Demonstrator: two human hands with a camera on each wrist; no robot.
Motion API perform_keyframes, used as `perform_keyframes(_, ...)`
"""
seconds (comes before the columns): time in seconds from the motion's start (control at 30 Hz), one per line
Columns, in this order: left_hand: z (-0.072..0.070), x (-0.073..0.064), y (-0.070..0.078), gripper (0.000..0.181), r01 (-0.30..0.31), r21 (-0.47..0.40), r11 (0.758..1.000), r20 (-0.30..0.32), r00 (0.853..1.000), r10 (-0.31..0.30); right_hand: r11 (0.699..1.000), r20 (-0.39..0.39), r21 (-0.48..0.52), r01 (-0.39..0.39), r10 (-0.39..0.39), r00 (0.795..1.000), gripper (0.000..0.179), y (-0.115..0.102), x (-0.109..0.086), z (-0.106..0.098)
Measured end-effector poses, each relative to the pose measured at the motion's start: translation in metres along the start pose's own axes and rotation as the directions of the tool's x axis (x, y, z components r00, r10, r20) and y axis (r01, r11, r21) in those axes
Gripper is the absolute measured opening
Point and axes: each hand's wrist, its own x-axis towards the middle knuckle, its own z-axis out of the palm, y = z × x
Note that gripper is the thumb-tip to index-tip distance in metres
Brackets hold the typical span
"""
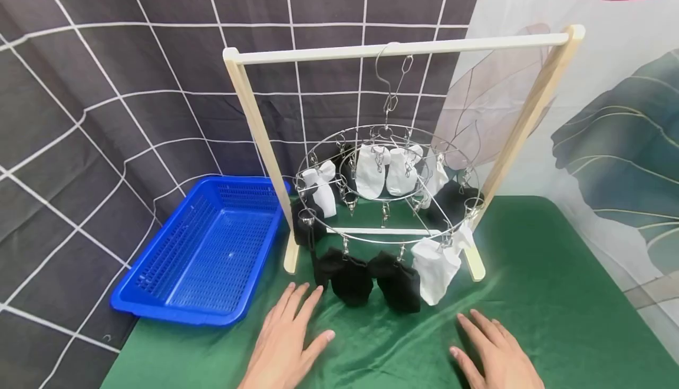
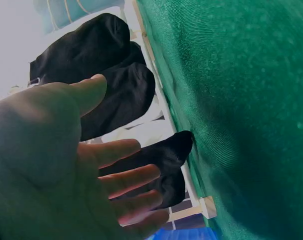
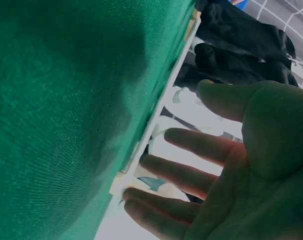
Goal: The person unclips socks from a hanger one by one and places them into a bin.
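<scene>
A round wire drying hanger point(image 1: 366, 238) hangs by its hook from the white bar point(image 1: 318, 54) of a small wooden stand. Black socks point(image 1: 351, 280) and white socks point(image 1: 436, 268) are clipped around its rings. My left hand point(image 1: 286, 342), fingers straight and spread, is near the table in front of the black socks, holding nothing. On the other side, my right hand point(image 1: 495, 350) is likewise empty with extended fingers, to the front right of the white sock. Both palms face the green cloth, and the wrist views show socks point(image 2: 124, 95) beyond the fingers.
A blue plastic basket point(image 1: 212, 259) stands left of the rack, with its bare bottom showing. Green cloth point(image 1: 536, 259) covers the table. Behind hang a dark grid-patterned curtain point(image 1: 175, 59) and a pale patterned one point(image 1: 599, 141). The stand's wooden feet point(image 1: 474, 264) reach forward.
</scene>
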Motion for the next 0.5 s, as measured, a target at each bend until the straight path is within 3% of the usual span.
perform_keyframes(0.17, -0.007, 0.006, 0.002, 0.058, -0.001, -0.071, 0.998, -0.093, 0.996, -0.005, 0.994, -0.111, 0.041, 0.099, -0.094, 0.989, 0.046, -0.002, 0.004, -0.004)
perform_keyframes(0.27, -0.017, 0.013, 0.006, 0.05, -0.052, -0.161, 0.986, -0.225, 0.974, 0.015, 0.992, -0.13, 0.044, 0.121, -0.114, 0.985, 0.044, -0.006, 0.006, -0.007)
perform_keyframes(0.33, -0.026, 0.021, 0.01, 0.046, -0.136, -0.239, 0.961, -0.351, 0.935, 0.046, 0.993, -0.114, 0.045, 0.113, -0.107, 0.988, 0.044, -0.009, 0.008, -0.009)
perform_keyframes(0.4, -0.035, 0.031, 0.016, 0.046, -0.246, -0.302, 0.921, -0.471, 0.879, 0.08, 0.994, -0.095, 0.051, 0.1, -0.095, 0.991, 0.044, -0.013, 0.009, -0.012)
perform_keyframes(0.47, -0.043, 0.041, 0.022, 0.049, -0.326, -0.337, 0.883, -0.551, 0.829, 0.096, 0.993, -0.084, 0.062, 0.096, -0.09, 0.992, 0.044, -0.018, 0.01, -0.015)
perform_keyframes(0.5, -0.046, 0.046, 0.024, 0.051, -0.36, -0.35, 0.865, -0.574, 0.812, 0.106, 0.993, -0.082, 0.066, 0.095, -0.09, 0.993, 0.044, -0.021, 0.011, -0.017)
